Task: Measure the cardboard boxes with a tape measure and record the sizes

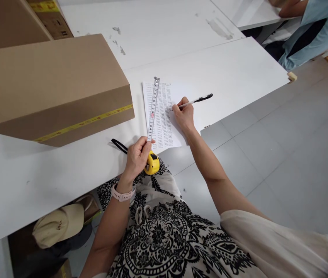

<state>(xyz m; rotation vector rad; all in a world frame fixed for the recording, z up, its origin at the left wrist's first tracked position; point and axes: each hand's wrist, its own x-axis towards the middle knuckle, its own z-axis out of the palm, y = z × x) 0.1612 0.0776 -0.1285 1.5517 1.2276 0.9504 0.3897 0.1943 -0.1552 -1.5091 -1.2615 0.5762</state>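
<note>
My left hand [138, 155] is closed on a yellow tape measure [153, 163], pinching its blade near the case. The blade [152, 110] runs away from me across a printed sheet [164, 127] that lies at the table's near edge. A black wrist strap [119, 146] sticks out to the left of that hand. In my right hand [184, 115] is a pen [198, 99] with a white barrel and a black end, its tip side down toward the sheet. That hand rests on the paper's right part, covering some of it.
A taped cardboard box [56, 85] stands left on the white table [233, 73], with more cartons [10, 23] behind it. Another person [317, 31] is at the far right. Below the table sits a beige cap [61, 224]. Tiled floor [282, 146] lies to the right.
</note>
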